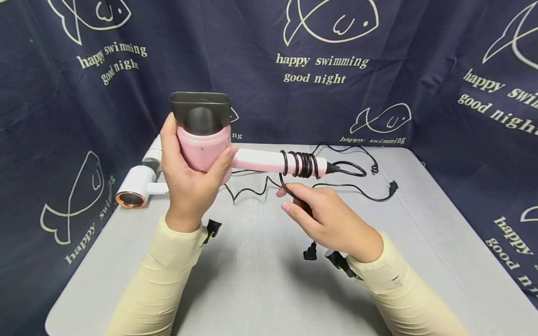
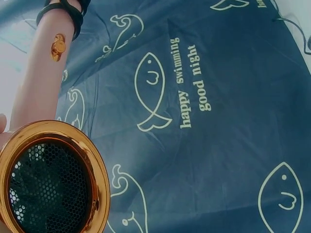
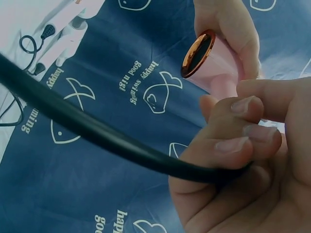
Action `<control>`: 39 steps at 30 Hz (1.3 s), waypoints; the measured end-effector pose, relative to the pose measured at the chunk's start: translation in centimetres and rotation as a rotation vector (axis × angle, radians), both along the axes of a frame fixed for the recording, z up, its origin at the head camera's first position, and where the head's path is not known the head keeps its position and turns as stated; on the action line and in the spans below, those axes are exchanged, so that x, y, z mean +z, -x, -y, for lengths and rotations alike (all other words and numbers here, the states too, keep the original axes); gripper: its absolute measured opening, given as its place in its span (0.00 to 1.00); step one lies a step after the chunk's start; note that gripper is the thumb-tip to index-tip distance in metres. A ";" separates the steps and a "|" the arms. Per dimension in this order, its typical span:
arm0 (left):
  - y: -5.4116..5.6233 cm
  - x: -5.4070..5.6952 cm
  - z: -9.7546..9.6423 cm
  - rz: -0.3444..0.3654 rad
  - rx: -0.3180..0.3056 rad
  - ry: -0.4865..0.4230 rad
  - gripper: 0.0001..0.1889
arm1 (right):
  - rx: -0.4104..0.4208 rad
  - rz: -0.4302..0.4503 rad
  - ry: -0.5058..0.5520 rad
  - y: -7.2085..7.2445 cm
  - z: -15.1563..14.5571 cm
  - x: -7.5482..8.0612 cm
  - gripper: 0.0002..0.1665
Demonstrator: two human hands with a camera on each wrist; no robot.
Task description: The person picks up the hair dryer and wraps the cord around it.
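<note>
A person's left hand (image 1: 187,189) grips a pink hair dryer (image 1: 202,151) by its barrel, raised above the grey table (image 1: 256,284), its black concentrator nozzle (image 1: 201,112) pointing up and its handle (image 1: 258,161) sideways. The right hand (image 1: 332,214), fingers curled round the black power cord (image 1: 306,164), holds the loose length below the handle, where several turns are wrapped near the end; a plug (image 1: 310,253) shows beneath. The step appears to be winding the cord, though a single moment cannot rule out unwinding. Another turn would call for a steady barrel and a taut cord carried round the handle. Beyond, at the table's left, lies a white hair dryer (image 1: 138,182). The navy curtain (image 1: 248,60) behind reads "happy swimming good night" beside line-drawn fish; no brand is legible on the pink dryer.
</note>
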State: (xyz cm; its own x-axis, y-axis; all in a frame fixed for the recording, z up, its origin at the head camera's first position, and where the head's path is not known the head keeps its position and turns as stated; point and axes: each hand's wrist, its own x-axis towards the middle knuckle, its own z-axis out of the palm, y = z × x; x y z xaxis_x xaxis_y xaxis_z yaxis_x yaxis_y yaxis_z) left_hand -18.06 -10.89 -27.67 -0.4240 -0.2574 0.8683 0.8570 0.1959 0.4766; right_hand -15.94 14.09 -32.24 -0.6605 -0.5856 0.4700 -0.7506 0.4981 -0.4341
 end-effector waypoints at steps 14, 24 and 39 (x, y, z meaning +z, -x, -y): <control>1.2 -0.9 0.7 -0.003 0.233 0.119 0.41 | 0.020 -0.065 0.019 -0.7 -0.3 0.5 0.13; 2.3 -1.9 1.1 0.008 0.277 0.170 0.40 | 0.030 -0.138 0.024 -1.2 -0.5 1.2 0.13; 3.0 -2.8 1.3 0.020 0.259 0.239 0.41 | -0.001 -0.270 0.133 -0.9 -2.0 2.4 0.15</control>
